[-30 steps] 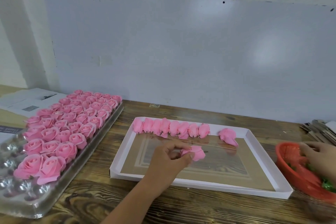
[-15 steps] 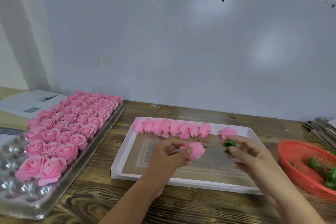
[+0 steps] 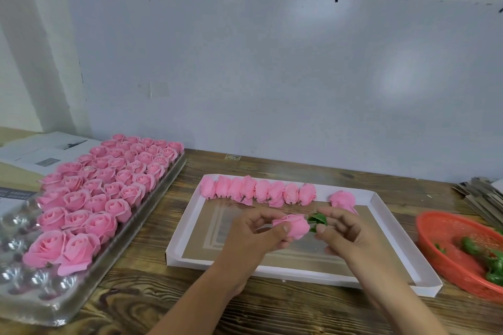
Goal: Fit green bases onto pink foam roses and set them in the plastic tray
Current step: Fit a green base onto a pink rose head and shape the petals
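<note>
Head view. Orange basket [image 3: 449,250] is cut off by the right frame edge, to the right of the white box lid; the green bases in it [image 3: 487,258] are blurred, count unclear. Clear plastic tray [image 3: 130,250], left of the white box lid [image 3: 272,270], is cut by the left edge; its nearest cups show bare and shiny, the rest is filled with rows of pink roses [image 3: 109,179] facing up. Stack of grey strips [image 3: 479,196] beyond the basket is cropped and hard to identify. Papers [image 3: 40,152] behind the tray are partly hidden by it. Both forearms run off the bottom edge.

Held rose [image 3: 292,225]: pink foam, lying sideways above the middle of the white box lid, bloom toward the left hand [image 3: 253,242], stem end toward the right. Left grip is clamped on it, thumb under, fingers over. Green base [image 3: 317,220], small with leafy points, sits at the rose's stem end, touching it; probably only partly seated, as fingers hide the joint. Right hand [image 3: 345,234] pinches the base between thumb and fingertips.

Along the far edge of the white box lid, a row of roses lying on their sides [image 3: 258,191], packed touching, and one loose rose [image 3: 342,200] apart from the row, just beyond the right hand. All sits on the wooden bench [image 3: 136,304].
</note>
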